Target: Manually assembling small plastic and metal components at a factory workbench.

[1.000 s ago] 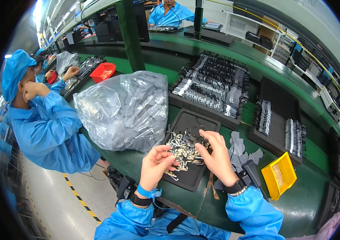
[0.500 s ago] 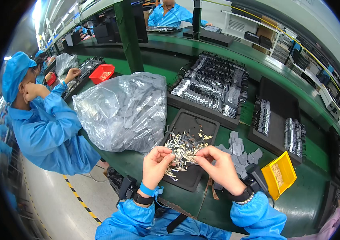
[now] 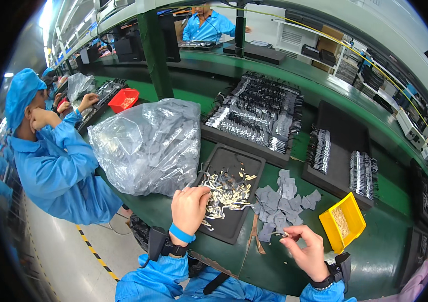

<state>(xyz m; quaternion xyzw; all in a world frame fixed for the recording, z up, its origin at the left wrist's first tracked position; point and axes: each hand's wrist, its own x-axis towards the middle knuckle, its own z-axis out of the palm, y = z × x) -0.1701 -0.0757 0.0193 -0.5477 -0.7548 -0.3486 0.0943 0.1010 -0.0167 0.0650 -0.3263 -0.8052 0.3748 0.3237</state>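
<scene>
My left hand point(image 3: 189, 206) rests at the near left edge of a black tray point(image 3: 235, 162), fingers curled over a heap of small silver metal clips point(image 3: 226, 194); whether it grips one I cannot tell. My right hand point(image 3: 304, 247) is low over the green bench, right of the tray, pinching a small silver clip point(image 3: 284, 234) between thumb and fingers. Just above it lies a scatter of grey flat pieces point(image 3: 280, 201).
A big clear plastic bag point(image 3: 148, 143) of grey parts sits left of the tray. A yellow bin point(image 3: 342, 221) stands to the right. Black trays of arranged parts point(image 3: 254, 110) lie beyond. A person in blue point(image 3: 52, 151) sits at the left; another point(image 3: 206, 25) works far back.
My right hand has left the clip heap and moved down and right over the bench, carrying a small clip. My left hand stays at the tray's edge.
</scene>
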